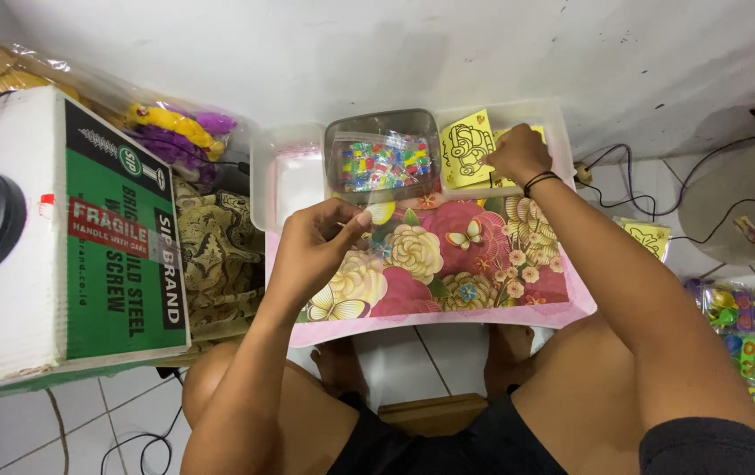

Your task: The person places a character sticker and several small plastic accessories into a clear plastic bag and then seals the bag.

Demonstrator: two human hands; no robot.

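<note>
My left hand [316, 244] hovers over the near left part of a small flower-patterned table [448, 264], its fingertips pinched on a small clear plastic bag [368, 214]. My right hand [518, 154], with a black band on the wrist, reaches to the far right and rests on yellow cards with a black line drawing [465, 148] that lie in a clear plastic tray [276, 176]. Between the hands stands a clear tub of small coloured beads [383, 161].
A large white and green cardboard box [69, 237] stands at the left with a black round thing on top. Bagged purple and yellow toys [175, 132] lie behind it. Packets of coloured toys [751, 334] and black cables [659, 185] are on the tiled floor at the right.
</note>
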